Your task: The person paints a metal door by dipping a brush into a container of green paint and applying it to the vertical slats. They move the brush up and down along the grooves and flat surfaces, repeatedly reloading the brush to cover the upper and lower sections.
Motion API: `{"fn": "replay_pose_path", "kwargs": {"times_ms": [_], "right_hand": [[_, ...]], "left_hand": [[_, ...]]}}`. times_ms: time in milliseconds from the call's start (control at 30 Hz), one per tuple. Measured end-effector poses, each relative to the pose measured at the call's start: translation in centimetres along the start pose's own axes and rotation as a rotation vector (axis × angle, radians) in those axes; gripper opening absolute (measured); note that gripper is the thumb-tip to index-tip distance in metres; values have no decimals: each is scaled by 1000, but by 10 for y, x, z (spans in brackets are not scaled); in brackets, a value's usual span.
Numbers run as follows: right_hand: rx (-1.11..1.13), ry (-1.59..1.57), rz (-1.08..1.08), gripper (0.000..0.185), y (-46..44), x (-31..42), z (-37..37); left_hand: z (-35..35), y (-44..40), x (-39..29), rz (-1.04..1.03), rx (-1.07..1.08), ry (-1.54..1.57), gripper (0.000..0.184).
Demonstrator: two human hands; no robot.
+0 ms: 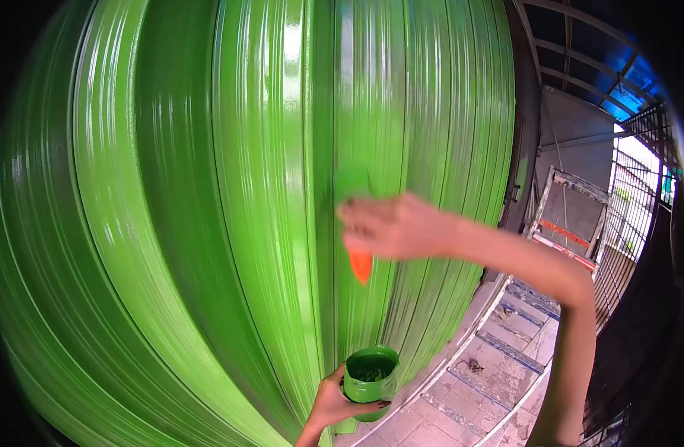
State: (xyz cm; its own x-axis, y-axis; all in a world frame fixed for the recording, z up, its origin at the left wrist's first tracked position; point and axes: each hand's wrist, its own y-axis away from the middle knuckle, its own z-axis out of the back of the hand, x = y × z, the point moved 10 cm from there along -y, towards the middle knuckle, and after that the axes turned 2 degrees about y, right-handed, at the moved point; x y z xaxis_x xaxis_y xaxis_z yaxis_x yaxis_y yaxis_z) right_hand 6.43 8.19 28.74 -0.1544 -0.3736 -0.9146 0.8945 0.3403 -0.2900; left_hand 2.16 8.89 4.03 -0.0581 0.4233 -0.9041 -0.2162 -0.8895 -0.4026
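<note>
My right hand (394,227) is closed around a paintbrush with an orange handle (361,268). Its bristle end, coated green and blurred by motion, is against the ribbed metal panel (267,186) in front of me. Glossy green paint covers much of that panel; greyish streaks show through on its right part. Low in the view, my left hand (334,402) grips a small paint container (370,384) from the side, its fingers partly hidden behind it. The container is upright, with dark green paint inside and green smeared over its rim and wall. The brush is well above the container.
A ladder (498,357) with paint-spotted rungs runs along the lower right, over a tiled floor (409,428). Farther right stand a framed board (569,216) with red and white stripes and a metal grille (628,201). A blue roof (617,89) shows above.
</note>
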Motion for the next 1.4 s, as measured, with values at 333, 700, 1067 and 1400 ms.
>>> {"fn": "replay_pose_path", "kwargs": {"times_ms": [333, 700, 1067, 1400], "right_hand": [[-188, -383, -303, 6, -20, -131, 33], [-57, -72, -35, 16, -16, -55, 17], [-7, -557, -365, 3, -14, -90, 4], [-865, -294, -800, 14, 13, -170, 79]], "left_hand": [[0, 8, 5, -42, -19, -40, 75], [-4, 10, 7, 12, -2, 26, 75], [-6, 16, 14, 19, 8, 14, 75], [-14, 20, 22, 61, 28, 31, 75]]}}
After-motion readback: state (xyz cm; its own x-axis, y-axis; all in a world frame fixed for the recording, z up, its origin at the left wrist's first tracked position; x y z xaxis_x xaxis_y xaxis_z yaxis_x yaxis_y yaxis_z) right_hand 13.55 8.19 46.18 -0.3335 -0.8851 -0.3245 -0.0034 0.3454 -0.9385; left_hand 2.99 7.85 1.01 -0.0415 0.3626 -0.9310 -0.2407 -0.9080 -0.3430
